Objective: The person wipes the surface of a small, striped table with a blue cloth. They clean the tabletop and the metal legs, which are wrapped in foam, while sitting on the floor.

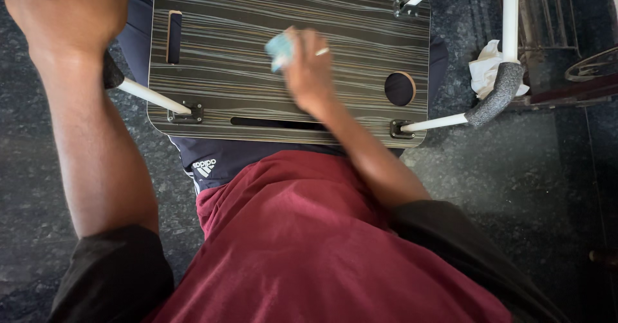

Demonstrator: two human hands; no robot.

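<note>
A small folding lap table (212, 33) with a dark striped wood-grain top lies upside down across my lap, its white legs sticking outward. My right hand (309, 68) presses a light blue cloth (279, 49) against the middle of the board and is blurred by motion. My left hand (61, 7) is at the upper left, closed around the black foam grip (112, 73) of the left white leg (154, 96). The fingers of that hand are hidden behind its back.
A round hole (400, 88) and a long slot (277, 123) cut the board. A white crumpled cloth (486, 72) lies by the grey padded leg (499, 94) at right. Dark stone floor (534, 181) surrounds me; a metal frame stands at upper right.
</note>
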